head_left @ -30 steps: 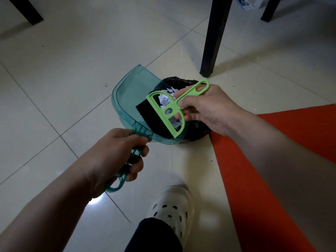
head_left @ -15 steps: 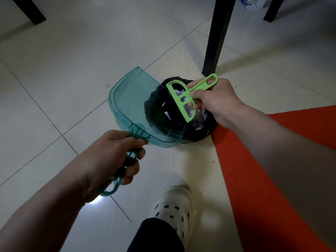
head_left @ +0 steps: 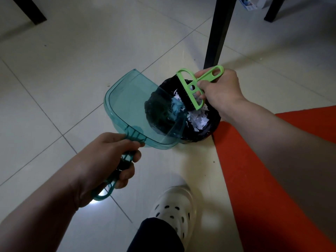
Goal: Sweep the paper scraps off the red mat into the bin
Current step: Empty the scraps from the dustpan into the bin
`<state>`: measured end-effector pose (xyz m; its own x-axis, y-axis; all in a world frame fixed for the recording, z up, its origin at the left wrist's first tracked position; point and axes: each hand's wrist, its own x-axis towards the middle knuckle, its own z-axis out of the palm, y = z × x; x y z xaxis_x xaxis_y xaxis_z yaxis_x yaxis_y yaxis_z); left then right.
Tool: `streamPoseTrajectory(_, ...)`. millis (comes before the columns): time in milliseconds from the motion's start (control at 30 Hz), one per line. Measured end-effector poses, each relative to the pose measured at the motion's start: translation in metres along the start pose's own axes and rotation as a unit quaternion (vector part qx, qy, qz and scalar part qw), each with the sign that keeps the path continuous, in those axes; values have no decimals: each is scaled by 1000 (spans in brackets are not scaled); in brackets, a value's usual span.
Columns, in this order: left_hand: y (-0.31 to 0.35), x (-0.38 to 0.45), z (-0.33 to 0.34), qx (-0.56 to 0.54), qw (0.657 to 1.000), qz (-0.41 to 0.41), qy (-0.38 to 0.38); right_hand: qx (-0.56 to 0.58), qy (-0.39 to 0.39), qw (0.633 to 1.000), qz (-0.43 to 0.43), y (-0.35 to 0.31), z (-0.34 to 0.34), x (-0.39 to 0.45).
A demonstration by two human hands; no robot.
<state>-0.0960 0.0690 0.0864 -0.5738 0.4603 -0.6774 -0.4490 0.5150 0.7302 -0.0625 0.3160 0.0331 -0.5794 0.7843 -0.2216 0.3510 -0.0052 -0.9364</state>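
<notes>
My left hand point(head_left: 107, 160) grips the handle of a clear teal dustpan point(head_left: 132, 108), whose lip overlaps the left side of the bin. The bin point(head_left: 203, 132) is small, lined with a black bag, and holds white paper scraps point(head_left: 199, 120). My right hand point(head_left: 220, 90) holds the handle of a light green hand brush point(head_left: 192, 90); its black bristles hang over the bin's mouth, beside the dustpan lip. The red mat point(head_left: 263, 179) lies on the floor at the right, its corner touching the bin. No scraps show in the pan.
A black table leg point(head_left: 218, 31) stands just behind the bin, and two more dark legs are at the top left and top right. My white clog point(head_left: 174, 206) is on the pale tiled floor below the bin.
The brush has swept rightward off the dustpan to a spot over the bin. The scraps seen around the brush on the pan are gone from it. The dustpan has shifted slightly left.
</notes>
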Motion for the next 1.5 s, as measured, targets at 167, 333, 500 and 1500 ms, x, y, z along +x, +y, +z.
streamPoseTrajectory(167,1,-1,-1,-1,1000,-5,-1,52,-37,998,7,-10,2,-14)
streamPoseTrajectory(333,2,-2,-2,-6,1000,4,-2,27,-58,998,29,1,10,-14)
streamPoseTrajectory(500,-1,-4,-5,-5,1000,-4,-1,-14,18,1000,6,11,5,5)
streamPoseTrajectory(1500,-7,-12,-16,-66,998,13,-13,-54,-7,987,-153,-9,-7,-35)
